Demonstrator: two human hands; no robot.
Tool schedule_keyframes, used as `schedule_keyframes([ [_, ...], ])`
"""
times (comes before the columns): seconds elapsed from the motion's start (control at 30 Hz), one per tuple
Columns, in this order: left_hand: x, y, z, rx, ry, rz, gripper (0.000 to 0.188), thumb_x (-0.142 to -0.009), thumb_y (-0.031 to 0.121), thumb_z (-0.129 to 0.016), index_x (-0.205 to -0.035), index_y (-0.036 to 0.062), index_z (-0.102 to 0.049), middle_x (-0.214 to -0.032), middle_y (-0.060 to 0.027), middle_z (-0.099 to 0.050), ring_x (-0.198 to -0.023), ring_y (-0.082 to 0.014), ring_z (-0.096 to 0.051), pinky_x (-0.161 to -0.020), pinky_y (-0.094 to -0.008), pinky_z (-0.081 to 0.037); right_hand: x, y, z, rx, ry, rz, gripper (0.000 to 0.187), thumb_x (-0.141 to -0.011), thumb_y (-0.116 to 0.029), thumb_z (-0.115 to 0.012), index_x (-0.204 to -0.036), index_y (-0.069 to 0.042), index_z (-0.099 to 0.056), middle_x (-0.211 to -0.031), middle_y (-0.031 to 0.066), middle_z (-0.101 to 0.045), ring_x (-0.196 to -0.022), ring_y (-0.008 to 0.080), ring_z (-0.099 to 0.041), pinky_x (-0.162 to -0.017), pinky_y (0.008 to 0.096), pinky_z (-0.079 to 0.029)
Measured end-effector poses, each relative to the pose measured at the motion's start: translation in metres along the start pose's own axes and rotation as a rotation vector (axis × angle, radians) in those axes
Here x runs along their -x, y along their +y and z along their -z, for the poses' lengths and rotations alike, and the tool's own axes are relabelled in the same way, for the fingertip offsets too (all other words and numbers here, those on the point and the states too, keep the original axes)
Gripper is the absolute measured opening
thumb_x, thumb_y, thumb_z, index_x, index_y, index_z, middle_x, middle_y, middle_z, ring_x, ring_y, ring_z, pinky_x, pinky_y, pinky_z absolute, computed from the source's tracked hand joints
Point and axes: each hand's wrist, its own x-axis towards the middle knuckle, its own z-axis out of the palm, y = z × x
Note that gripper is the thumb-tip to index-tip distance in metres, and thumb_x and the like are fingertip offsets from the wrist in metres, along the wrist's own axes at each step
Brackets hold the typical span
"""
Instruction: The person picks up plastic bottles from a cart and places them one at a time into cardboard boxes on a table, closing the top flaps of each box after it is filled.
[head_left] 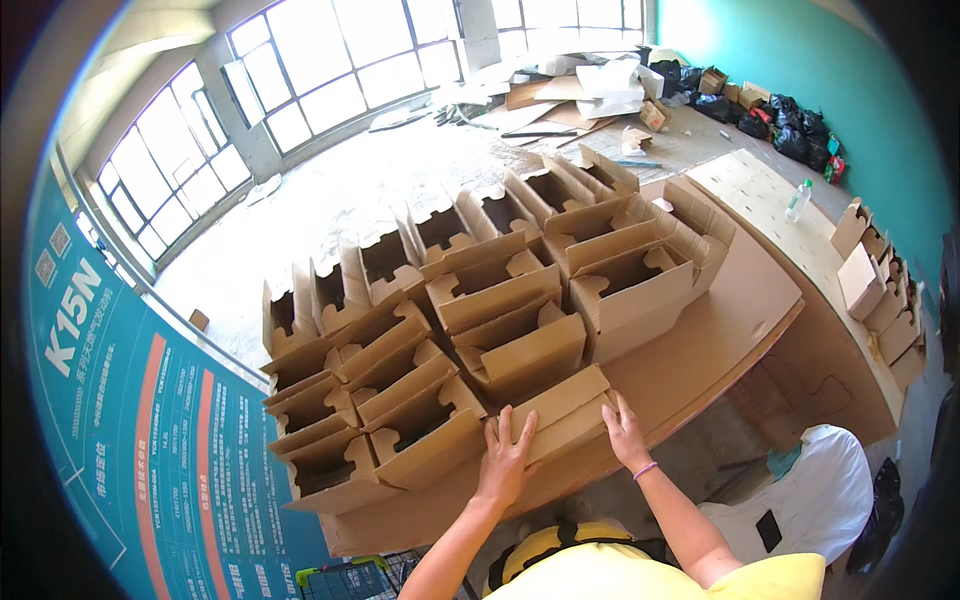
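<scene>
A low cardboard box [566,412] with its top folded over lies at the near edge of a cardboard-covered table. My left hand [508,462] rests on its left part, fingers spread and flat. At the box's right end, my right hand [627,437] grips the edge; the undersides of its fingers are hidden. Just beyond stand several open-topped brown boxes in close rows, among them a box [535,350] right behind the one I touch. Another open box [425,440] stands by my left hand. Their insides look dark, and I cannot make out any contents.
Brown cardboard sheeting [715,335] covers the tabletop. A pale wooden board [755,190] to the right holds a clear bottle [798,201] and more boxes [880,285]. A blue-green banner [150,420] stands at left. White cloth [810,490] drapes near right. Scrap piles [580,95] lie far back.
</scene>
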Motion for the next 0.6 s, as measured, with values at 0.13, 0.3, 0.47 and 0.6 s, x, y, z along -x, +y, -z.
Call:
schedule_keyframes([
  [0.13, -0.035, -0.003, -0.008, -0.184, 0.049, 0.021, 0.095, -0.069, 0.018, -0.081, -0.148, 0.0205, -0.028, -0.148, -0.0234, -0.026, -0.127, -0.0535, -0.034, -0.096, -0.0508, -0.048, -0.029, 0.014, -0.01, 0.077, 0.03, 0.032, 0.053, -0.097, -0.03, -0.052, -0.136, 0.004, -0.041, -0.104, 0.0275, -0.064, -0.094, 0.0389, -0.064, -0.08, 0.0434, -0.049],
  [0.3, -0.052, -0.002, -0.013, -0.267, 0.065, 0.081, 0.099, -0.065, 0.018, -0.083, -0.148, 0.0207, -0.029, -0.151, -0.0235, -0.025, -0.128, -0.0545, -0.035, -0.086, -0.0483, -0.054, -0.05, 0.0, 0.001, 0.226, -0.093, 0.048, 0.05, -0.094, -0.025, -0.057, -0.133, 0.004, -0.045, -0.1, 0.028, -0.065, -0.093, 0.0409, -0.064, -0.081, 0.0424, -0.05],
  [0.47, -0.042, 0.001, -0.016, -0.238, 0.112, 0.113, 0.097, -0.066, 0.015, -0.082, -0.148, 0.0233, -0.031, -0.154, -0.0171, -0.024, -0.13, -0.0515, -0.035, -0.082, -0.047, -0.056, -0.076, -0.144, 0.104, 0.181, -0.09, 0.445, 0.037, -0.085, -0.014, -0.068, -0.119, 0.0, -0.063, -0.121, 0.0203, -0.063, -0.114, 0.0314, -0.06, -0.099, 0.0361, -0.046],
  [0.6, -0.04, 0.006, -0.014, -0.18, 0.109, 0.161, 0.095, -0.067, 0.011, -0.081, -0.147, 0.0235, -0.033, -0.155, -0.0126, -0.023, -0.131, -0.0492, -0.033, -0.09, -0.0478, -0.052, 0.0, -0.248, 0.177, -0.035, 0.194, 0.713, 0.061, -0.079, -0.034, -0.074, -0.128, -0.002, -0.056, -0.139, 0.0173, -0.05, -0.131, 0.0277, -0.045, -0.107, 0.0404, -0.038],
])
